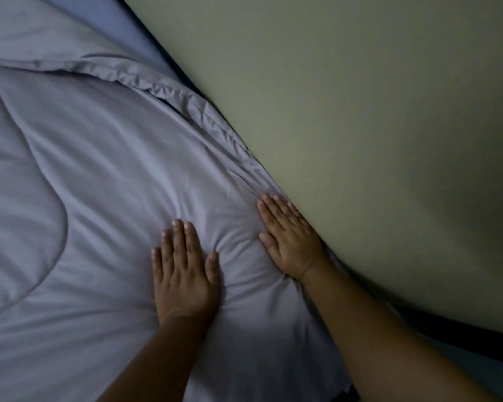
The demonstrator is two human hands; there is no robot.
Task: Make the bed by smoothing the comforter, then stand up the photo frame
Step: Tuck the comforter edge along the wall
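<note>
Beside wall [360,111]: one comforter [99,184]; two hands [183,271] flat.

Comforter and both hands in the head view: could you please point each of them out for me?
comforter [122,175]: head view, on a smooth grey stretch above the hands.
left hand [183,274]: head view, on the back of the hand.
right hand [289,239]: head view, on the back of the hand.

- A grey-lavender comforter [114,175] lies spread over the bed [119,24], creased with soft folds fanning from a pressed dip near its far side.
- Its stitched hem [169,89] bunches against the wall [360,111].
</note>
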